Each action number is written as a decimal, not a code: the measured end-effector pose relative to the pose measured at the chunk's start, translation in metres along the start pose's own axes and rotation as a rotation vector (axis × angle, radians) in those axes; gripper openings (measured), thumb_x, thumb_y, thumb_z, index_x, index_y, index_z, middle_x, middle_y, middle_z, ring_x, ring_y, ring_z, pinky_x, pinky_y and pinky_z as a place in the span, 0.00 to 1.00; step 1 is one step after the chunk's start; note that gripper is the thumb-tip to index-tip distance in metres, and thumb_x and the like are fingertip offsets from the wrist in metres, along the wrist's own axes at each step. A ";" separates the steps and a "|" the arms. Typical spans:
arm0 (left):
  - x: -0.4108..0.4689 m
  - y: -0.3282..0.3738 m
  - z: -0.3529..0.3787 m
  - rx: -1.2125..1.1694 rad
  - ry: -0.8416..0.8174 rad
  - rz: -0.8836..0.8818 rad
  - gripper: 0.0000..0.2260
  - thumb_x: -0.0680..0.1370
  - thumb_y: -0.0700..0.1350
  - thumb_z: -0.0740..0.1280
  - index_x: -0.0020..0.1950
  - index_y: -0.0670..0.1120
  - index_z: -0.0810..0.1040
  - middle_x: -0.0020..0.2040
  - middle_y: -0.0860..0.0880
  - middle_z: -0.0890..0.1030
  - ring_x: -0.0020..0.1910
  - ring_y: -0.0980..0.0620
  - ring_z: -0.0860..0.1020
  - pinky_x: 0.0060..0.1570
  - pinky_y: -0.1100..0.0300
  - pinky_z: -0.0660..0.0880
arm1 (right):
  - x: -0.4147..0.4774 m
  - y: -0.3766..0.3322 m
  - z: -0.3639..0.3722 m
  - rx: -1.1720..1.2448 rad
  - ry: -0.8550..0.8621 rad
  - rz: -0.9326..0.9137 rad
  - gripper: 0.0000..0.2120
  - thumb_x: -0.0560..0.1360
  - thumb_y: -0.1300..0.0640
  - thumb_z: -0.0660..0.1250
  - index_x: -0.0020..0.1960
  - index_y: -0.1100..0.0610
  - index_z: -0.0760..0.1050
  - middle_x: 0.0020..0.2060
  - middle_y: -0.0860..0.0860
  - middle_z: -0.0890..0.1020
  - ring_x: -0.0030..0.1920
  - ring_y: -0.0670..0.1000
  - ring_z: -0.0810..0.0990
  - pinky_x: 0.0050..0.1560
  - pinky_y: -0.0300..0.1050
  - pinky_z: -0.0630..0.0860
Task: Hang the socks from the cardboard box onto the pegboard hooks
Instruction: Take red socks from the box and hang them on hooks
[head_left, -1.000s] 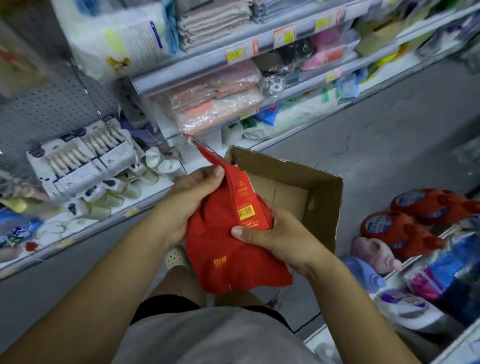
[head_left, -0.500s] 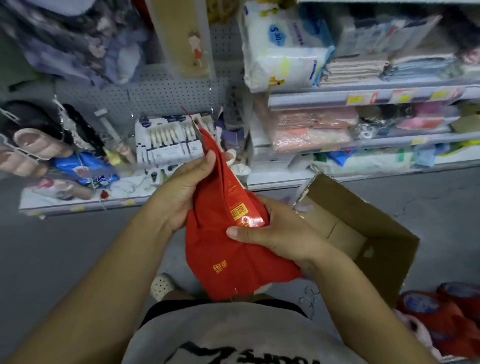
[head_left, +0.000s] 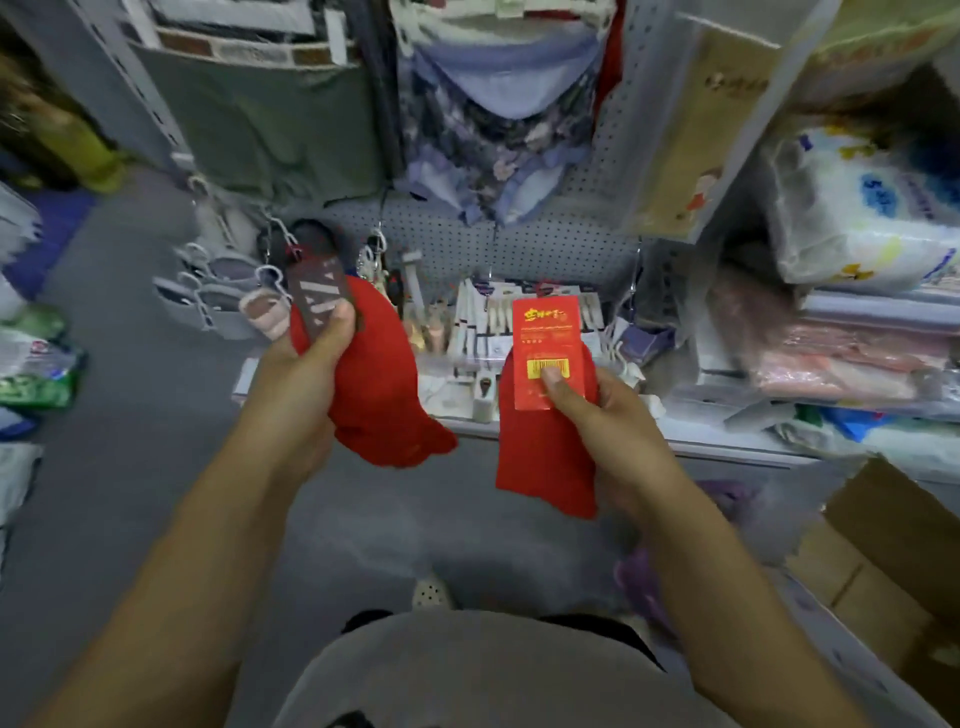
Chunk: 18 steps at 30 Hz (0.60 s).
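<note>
I hold two packs of red socks apart in front of the grey pegboard (head_left: 519, 244). My left hand (head_left: 306, 364) grips one pack of red socks (head_left: 384, 384) together with a dark card with pale stripes (head_left: 317, 291), thumb pressed on the card. My right hand (head_left: 602, 410) pinches the second pack of red socks (head_left: 540, 457) by its red label with a yellow barcode (head_left: 545, 348), thumb on the barcode. The cardboard box (head_left: 893, 551) sits on the floor at the lower right, its inside mostly out of view.
Metal hooks (head_left: 270, 239) with hanging socks and slippers line the pegboard's left part. Clothes (head_left: 493, 130) hang above. White packaged goods (head_left: 488, 322) fill the low shelf behind my hands. Shelves with bagged goods (head_left: 857, 218) stand at the right. Grey floor lies below.
The view has swung left and up from the box to the pegboard. The single red bundle held by both hands is now split, one pack in each hand.
</note>
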<state>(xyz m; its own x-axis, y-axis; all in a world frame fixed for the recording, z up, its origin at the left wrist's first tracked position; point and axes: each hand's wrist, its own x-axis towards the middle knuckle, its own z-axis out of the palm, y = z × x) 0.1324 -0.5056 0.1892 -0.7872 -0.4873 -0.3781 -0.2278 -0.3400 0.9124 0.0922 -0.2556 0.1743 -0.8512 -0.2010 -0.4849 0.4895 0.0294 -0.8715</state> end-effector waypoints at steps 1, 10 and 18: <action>0.002 0.004 -0.008 0.095 0.039 0.003 0.08 0.79 0.56 0.70 0.56 0.57 0.84 0.54 0.51 0.87 0.56 0.44 0.85 0.54 0.46 0.81 | 0.003 -0.005 0.013 0.006 0.042 -0.024 0.10 0.78 0.50 0.71 0.56 0.52 0.81 0.49 0.50 0.88 0.50 0.52 0.87 0.55 0.59 0.83; -0.010 0.043 0.034 -0.013 -0.132 -0.025 0.18 0.82 0.59 0.62 0.52 0.48 0.86 0.52 0.46 0.87 0.54 0.48 0.86 0.64 0.47 0.78 | 0.013 -0.050 0.104 -0.275 0.145 -0.462 0.13 0.74 0.48 0.75 0.42 0.58 0.81 0.48 0.49 0.85 0.50 0.43 0.82 0.54 0.43 0.77; 0.016 0.082 0.043 -0.039 -0.257 -0.012 0.15 0.83 0.53 0.64 0.56 0.43 0.83 0.51 0.44 0.87 0.47 0.47 0.86 0.44 0.55 0.82 | 0.021 -0.100 0.097 -0.187 -0.162 -0.413 0.10 0.80 0.51 0.67 0.50 0.52 0.86 0.64 0.44 0.80 0.64 0.36 0.76 0.67 0.36 0.71</action>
<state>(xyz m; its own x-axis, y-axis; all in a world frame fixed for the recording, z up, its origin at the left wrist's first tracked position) 0.0768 -0.5068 0.2650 -0.9055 -0.2645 -0.3317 -0.2193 -0.3776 0.8996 0.0441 -0.3574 0.2582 -0.9196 -0.3822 -0.0906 0.0614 0.0878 -0.9942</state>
